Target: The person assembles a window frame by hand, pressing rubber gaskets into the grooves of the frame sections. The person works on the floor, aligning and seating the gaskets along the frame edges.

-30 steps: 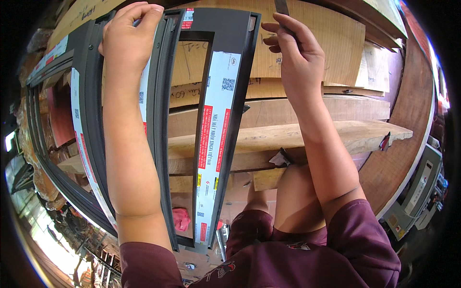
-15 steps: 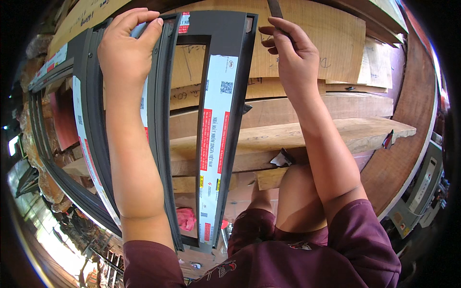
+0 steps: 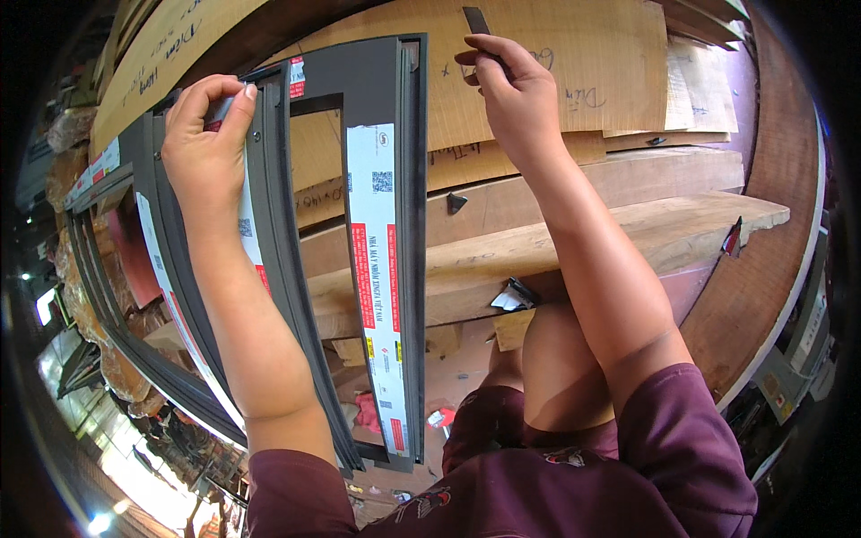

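Note:
A dark grey metal frame [image 3: 369, 94] with long open panels stands on my left, with white and red protective film [image 3: 372, 188] along its bars. My left hand [image 3: 206, 143] is curled over one of its inner bars near the far end, thumb and fingers closed around it; a bit of pale film shows between them. Held up to the right of the frame, my right hand [image 3: 520, 103] pinches a flat dark metal strip [image 3: 477, 20], perhaps a blade. Its lower part is hidden in the fingers. The strip is apart from the frame.
Wide wooden boards [image 3: 574, 90] with handwriting lean behind, and thick planks [image 3: 502, 251] lie below them. A black and white scrap [image 3: 515, 294] rests by my knee. To the right curves a reddish-brown board [image 3: 762, 296]. A pink cloth [image 3: 366, 411] lies under the frame.
My view has shifted a little, so the frame appears further left. My left hand has moved toward me along the frame. The right hand still holds the strip, whose tip now shows.

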